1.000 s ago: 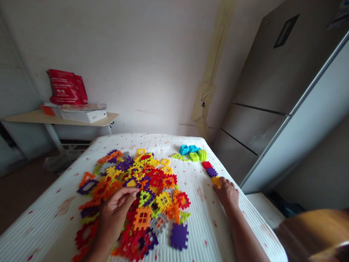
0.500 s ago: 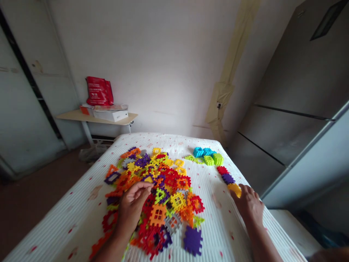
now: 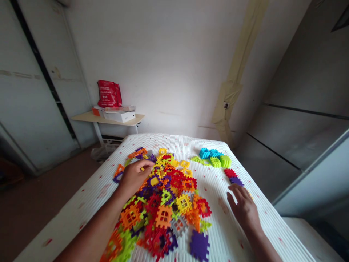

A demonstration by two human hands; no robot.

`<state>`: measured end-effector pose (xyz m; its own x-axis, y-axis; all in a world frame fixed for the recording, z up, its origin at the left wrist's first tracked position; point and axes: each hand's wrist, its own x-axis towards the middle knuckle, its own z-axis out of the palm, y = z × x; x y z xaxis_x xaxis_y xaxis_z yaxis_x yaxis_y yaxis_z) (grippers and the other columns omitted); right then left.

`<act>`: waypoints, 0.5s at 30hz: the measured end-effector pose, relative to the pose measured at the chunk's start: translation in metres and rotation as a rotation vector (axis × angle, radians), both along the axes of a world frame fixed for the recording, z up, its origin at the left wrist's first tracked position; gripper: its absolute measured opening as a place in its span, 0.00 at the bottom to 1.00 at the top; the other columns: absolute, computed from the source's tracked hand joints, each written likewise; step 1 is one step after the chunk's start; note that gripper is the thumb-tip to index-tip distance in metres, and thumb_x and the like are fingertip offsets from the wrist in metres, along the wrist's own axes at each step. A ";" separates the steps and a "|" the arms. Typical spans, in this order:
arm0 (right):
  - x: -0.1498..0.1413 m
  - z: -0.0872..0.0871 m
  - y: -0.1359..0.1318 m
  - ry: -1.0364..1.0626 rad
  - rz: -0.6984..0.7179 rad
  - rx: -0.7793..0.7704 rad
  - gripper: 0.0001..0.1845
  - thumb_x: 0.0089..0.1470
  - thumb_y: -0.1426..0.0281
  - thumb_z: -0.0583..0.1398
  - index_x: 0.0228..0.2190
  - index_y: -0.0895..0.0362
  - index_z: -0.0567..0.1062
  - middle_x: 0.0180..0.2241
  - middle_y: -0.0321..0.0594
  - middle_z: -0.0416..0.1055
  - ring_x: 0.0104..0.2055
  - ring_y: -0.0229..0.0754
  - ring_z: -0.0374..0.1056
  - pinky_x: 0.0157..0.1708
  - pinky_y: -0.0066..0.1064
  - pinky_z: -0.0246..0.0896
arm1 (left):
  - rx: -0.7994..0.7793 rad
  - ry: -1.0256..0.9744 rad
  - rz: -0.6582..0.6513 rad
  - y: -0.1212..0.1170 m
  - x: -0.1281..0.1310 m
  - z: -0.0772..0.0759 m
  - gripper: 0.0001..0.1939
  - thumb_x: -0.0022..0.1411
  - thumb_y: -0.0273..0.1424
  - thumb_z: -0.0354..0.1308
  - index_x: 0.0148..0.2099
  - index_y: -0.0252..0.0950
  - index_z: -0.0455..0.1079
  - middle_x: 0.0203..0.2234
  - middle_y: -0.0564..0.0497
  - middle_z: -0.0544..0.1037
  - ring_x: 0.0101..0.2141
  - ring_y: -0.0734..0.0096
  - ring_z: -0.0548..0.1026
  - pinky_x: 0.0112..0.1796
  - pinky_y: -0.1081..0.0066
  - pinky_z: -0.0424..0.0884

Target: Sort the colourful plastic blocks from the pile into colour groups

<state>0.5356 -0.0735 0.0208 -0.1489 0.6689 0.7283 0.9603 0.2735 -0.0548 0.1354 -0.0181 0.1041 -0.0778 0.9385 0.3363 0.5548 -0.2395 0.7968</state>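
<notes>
A heap of colourful plastic interlocking building pieces (image 3: 154, 200) covers the left middle of the bed. Over its far left part is my left hand (image 3: 136, 176), fingers bent and thumb close to the fingertips; a bit of yellow shows in the gap, and whatever the tips touch is hidden. At the right, my right hand (image 3: 244, 207) is spread above the sheet, holding nothing. Just beyond its fingers lie a purple piece (image 3: 236, 181) and a red piece (image 3: 230, 173) in a row. Behind that hand, only a sliver of a yellow piece (image 3: 251, 195) shows.
Stacked blue pieces (image 3: 208, 153) and green stacks (image 3: 225, 161) sit at the far right of the quilted sheet (image 3: 174, 140). A flat purple piece (image 3: 199, 245) lies near the front. Beyond are a side table (image 3: 87, 116) with a red bag (image 3: 109, 94) and a refrigerator (image 3: 294, 138).
My left hand has moved farther forward over the heap. My right hand has let go of the yellow piece and drawn back slightly. The view has turned left.
</notes>
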 end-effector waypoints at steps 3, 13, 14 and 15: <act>-0.006 -0.002 -0.001 0.011 0.052 -0.005 0.12 0.58 0.66 0.51 0.36 0.56 0.73 0.39 0.45 0.72 0.41 0.45 0.69 0.40 0.36 0.65 | -0.048 0.156 -0.062 0.035 0.002 -0.002 0.10 0.54 0.34 0.56 0.36 0.37 0.74 0.33 0.51 0.79 0.37 0.65 0.76 0.41 0.67 0.69; -0.009 -0.006 0.000 0.130 0.072 -0.167 0.14 0.58 0.64 0.50 0.34 0.55 0.74 0.39 0.46 0.73 0.41 0.44 0.70 0.40 0.36 0.67 | -0.149 0.576 -0.209 0.096 0.021 -0.015 0.15 0.60 0.37 0.54 0.46 0.35 0.68 0.44 0.46 0.72 0.42 0.65 0.72 0.43 0.59 0.70; -0.009 -0.006 -0.001 0.134 0.076 -0.173 0.14 0.58 0.65 0.50 0.34 0.55 0.74 0.39 0.46 0.73 0.41 0.44 0.70 0.40 0.35 0.67 | -0.141 0.608 -0.223 0.099 0.027 -0.016 0.15 0.60 0.37 0.54 0.47 0.35 0.68 0.45 0.46 0.72 0.43 0.65 0.71 0.44 0.58 0.70; -0.010 -0.006 -0.001 0.135 0.082 -0.177 0.14 0.58 0.65 0.50 0.34 0.55 0.74 0.38 0.46 0.73 0.40 0.44 0.70 0.40 0.35 0.67 | -0.130 0.637 -0.237 0.101 0.032 -0.017 0.15 0.60 0.37 0.54 0.47 0.36 0.68 0.46 0.46 0.71 0.44 0.65 0.71 0.44 0.58 0.69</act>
